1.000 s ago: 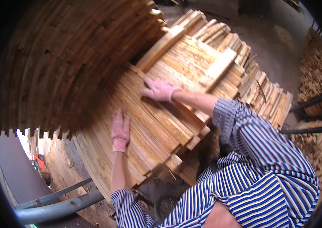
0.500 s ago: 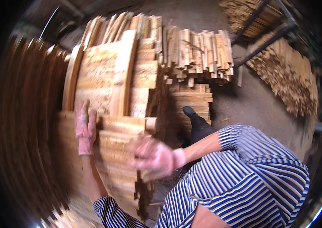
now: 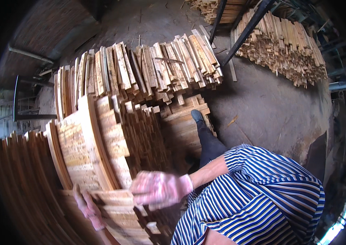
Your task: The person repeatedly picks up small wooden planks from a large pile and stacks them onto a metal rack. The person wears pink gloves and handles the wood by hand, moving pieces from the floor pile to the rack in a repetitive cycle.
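A stack of flat wooden boards [image 3: 73, 141] lies in front of me, with two raised strips running lengthwise on top. Across its near part runs a wooden strip [image 3: 113, 196]. My left hand [image 3: 89, 210], in a pink knit glove, rests at that strip's left part, fingers stretched out and slightly apart. At the strip's right end is my right hand [image 3: 158, 190], also in a pink glove, its fingers curled. Motion blur hides what they hold, if anything.
Tall dark boards [image 3: 22, 183] stand close on the left. Beyond the stack lies a long pile of wooden slats [image 3: 140, 69]. Another slat pile [image 3: 283, 49] is at the far right, behind a dark metal post [image 3: 248, 30]. My foot [image 3: 197, 116] is by a low board stack [image 3: 181, 110].
My view has shifted, so the stack sits lower in the picture and more of the far pile shows. My right hand has come up to the crosswise strip's end; my left stays at the strip.
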`<state>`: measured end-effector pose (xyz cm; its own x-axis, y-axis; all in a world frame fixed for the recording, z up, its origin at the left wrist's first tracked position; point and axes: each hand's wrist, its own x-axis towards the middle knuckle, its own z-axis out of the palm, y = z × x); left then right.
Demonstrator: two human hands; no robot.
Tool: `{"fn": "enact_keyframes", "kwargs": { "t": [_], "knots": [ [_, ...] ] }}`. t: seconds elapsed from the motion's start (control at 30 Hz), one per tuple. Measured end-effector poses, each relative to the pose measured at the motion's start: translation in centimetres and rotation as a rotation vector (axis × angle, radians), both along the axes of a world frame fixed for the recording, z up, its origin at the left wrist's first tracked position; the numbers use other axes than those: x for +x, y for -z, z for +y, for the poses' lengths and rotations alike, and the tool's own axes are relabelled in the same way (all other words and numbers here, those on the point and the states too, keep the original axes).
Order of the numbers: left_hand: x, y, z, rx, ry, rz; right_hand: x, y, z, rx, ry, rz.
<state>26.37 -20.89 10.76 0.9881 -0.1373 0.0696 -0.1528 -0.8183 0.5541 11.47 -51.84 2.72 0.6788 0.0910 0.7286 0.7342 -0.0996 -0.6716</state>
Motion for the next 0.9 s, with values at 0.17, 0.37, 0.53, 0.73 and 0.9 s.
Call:
{"fn": "enact_keyframes", "kwargs": {
  "t": [0.17,0.37,0.53,0.73,0.9],
  "knots": [
    [-4.3,-3.2,-18.5,-0.035,0.24,-0.312,4.1,11.0,-10.9,-0.429,0.373,0.845],
    [-4.4,10.9,-36.7,-0.529,0.039,0.677,6.8,21.8,-20.2,-0.45,0.29,1.388],
    [0.6,37.6,-39.2,-0.669,-0.094,1.002,7.7,28.6,-27.6,-0.481,0.312,1.585],
    [11.4,59.3,-44.3,-0.751,-0.451,1.302,9.2,40.5,-33.6,-0.587,0.325,1.809],
    [17.2,74.3,-48.1,-1.003,-0.494,1.487,14.9,51.6,-35.9,-0.487,0.354,1.737]
  ]
}}
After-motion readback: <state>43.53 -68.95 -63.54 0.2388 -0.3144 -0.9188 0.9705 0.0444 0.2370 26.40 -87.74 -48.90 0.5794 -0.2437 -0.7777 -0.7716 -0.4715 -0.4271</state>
